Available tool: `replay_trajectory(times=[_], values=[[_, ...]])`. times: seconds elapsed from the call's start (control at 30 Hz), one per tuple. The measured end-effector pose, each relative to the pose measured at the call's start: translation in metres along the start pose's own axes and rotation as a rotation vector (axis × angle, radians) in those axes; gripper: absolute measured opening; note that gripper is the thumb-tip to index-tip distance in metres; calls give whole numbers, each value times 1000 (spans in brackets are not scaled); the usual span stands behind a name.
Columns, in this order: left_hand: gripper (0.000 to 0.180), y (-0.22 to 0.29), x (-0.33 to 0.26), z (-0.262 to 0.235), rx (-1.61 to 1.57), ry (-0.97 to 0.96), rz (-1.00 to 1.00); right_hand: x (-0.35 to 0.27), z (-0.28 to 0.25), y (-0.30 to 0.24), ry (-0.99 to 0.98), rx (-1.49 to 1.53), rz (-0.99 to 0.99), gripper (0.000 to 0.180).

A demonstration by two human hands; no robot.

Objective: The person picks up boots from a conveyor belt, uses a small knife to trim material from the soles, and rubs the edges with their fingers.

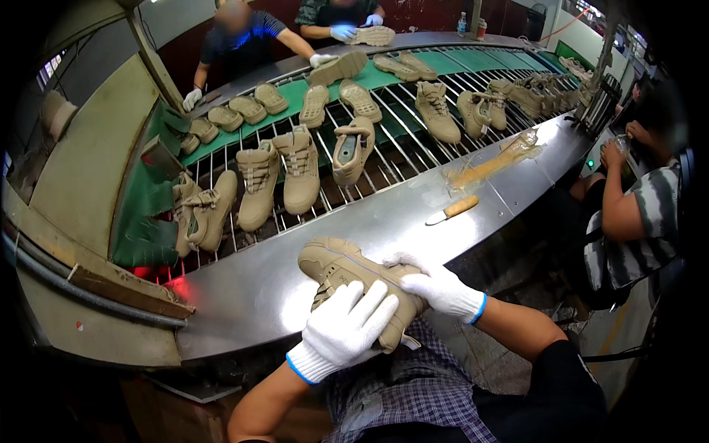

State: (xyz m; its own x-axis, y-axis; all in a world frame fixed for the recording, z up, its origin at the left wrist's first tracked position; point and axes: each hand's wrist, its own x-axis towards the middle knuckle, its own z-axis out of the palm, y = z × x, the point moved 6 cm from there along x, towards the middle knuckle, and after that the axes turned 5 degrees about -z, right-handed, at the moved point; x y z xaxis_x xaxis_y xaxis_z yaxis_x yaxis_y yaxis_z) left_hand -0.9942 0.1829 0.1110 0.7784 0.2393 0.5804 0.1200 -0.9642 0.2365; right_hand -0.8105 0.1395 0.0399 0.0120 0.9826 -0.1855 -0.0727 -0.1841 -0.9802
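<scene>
A tan lace-up boot (341,264) lies on its side in front of me, above the metal ledge's near edge. Its toe points to the far left and its ankle end toward my apron. My left hand (347,323), in a white knit glove with a blue cuff, holds the boot, fingers spread across its side. Similarly gloved, my right hand (442,286) grips it around the heel end; some fingertips are hidden. A thin bluish line runs along the upper near the sole edge. Beyond my right hand, a short wooden-handled knife (452,211) rests on the ledge.
Several tan boots (301,173) stand on a metal-rod conveyor (395,166) beyond the ledge (251,295). Soles (315,105) lie along its far green belt. Yellowish tape (491,164) sticks to the ledge. Two people work opposite; another person (635,199) sits at right.
</scene>
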Motion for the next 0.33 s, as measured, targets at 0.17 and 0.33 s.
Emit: replay_trajectory(times=[0.17, 0.33], values=[[67, -23, 25, -20, -33, 23, 0, 16, -3, 6, 26, 472, 181, 52], [75, -62, 33, -50, 145, 114, -146, 29, 16, 17, -64, 806, 211, 69]])
